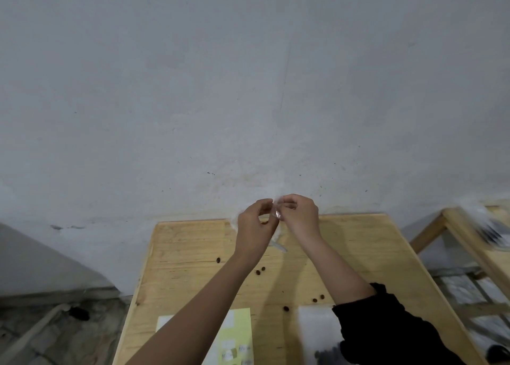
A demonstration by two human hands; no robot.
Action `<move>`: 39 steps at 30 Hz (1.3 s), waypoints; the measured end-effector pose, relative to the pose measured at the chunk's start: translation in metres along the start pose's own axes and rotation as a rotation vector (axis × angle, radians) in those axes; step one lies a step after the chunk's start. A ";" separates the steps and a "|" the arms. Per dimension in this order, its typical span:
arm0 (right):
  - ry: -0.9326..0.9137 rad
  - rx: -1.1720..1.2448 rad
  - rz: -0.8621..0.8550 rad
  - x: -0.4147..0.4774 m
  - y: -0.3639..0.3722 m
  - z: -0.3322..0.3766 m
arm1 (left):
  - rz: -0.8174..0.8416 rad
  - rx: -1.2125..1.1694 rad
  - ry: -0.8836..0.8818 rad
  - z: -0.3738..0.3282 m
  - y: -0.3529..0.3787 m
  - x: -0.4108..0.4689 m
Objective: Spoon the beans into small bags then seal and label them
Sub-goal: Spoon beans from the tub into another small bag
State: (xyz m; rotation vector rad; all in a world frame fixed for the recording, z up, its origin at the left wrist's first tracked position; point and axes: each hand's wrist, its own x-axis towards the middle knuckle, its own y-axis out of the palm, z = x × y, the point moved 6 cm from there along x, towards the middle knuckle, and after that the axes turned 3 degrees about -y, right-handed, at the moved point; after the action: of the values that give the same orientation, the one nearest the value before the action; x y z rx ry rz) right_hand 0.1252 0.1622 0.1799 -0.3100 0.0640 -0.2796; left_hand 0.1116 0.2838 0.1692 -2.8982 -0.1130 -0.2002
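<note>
Both hands are raised above the far edge of the wooden table (358, 243). My left hand (255, 224) and my right hand (299, 215) pinch a small clear plastic bag (276, 213) between their fingertips. The bag's contents are too blurred to tell. Part of a clear plastic item (278, 245) shows on the table just below the hands. Several dark beans (259, 271) lie scattered on the tabletop. A yellow-green label sheet (240, 334) lies at the near edge under my left forearm. A white sheet with a dark pile of beans (327, 355) lies under my right sleeve.
A grey wall (248, 88) stands directly behind the table. A second wooden frame (469, 240) with blurred white and dark items stands at the right. The floor at the left holds a wooden strip (36, 334) and rough ground.
</note>
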 end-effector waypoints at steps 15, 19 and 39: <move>-0.046 -0.166 0.035 -0.003 -0.002 0.002 | 0.040 0.205 0.115 -0.002 0.001 -0.001; -0.089 -0.193 0.071 0.002 0.001 0.001 | 0.085 0.247 0.128 -0.004 -0.002 0.004; -0.168 -0.250 0.103 0.004 -0.015 -0.019 | 0.222 0.346 0.238 0.002 0.025 -0.002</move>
State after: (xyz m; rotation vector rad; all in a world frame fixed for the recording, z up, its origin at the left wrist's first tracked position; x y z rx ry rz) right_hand 0.1237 0.1421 0.1667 -0.5755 -0.0517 -0.1422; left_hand 0.1118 0.2602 0.1615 -2.4968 0.1955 -0.4361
